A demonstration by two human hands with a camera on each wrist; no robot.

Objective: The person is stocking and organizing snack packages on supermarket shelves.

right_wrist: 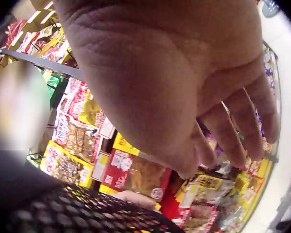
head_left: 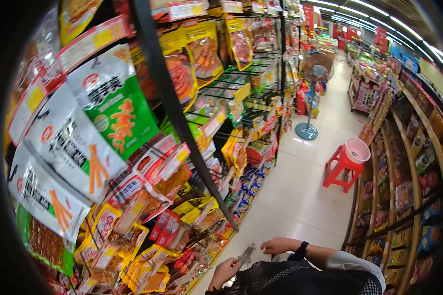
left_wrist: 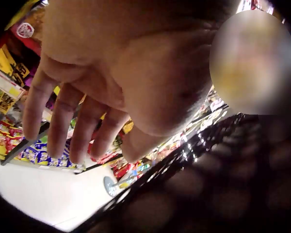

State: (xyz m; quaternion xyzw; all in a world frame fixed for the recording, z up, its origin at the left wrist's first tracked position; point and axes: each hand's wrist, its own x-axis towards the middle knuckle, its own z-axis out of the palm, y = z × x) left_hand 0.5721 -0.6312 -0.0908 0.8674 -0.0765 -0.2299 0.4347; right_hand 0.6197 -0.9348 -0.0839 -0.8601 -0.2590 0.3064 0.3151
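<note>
In the head view my left hand (head_left: 226, 271) is low at the front, beside the snack rack. My right hand (head_left: 279, 245), with a black band (head_left: 299, 251) at its wrist, is a little farther right over the floor. The left wrist view shows the left palm (left_wrist: 111, 73), its fingers loosely bent and nothing held in them. Relaxed fingers and an unoccupied palm also show on the right hand (right_wrist: 184, 82) in the right wrist view. A small grey patterned shape (head_left: 246, 252) appears between the hands. Black mesh clothing (head_left: 280, 278) covers the torso behind them.
A tall rack of bagged snacks (head_left: 167, 169) with a slanting black post (head_left: 174, 108) lines the left. Along the pale tiled aisle (head_left: 300, 182) stand a red stool (head_left: 343, 169) bearing a pink basin (head_left: 357, 149) and a pedestal fan (head_left: 306, 131). Shelves (head_left: 403, 196) run down the right.
</note>
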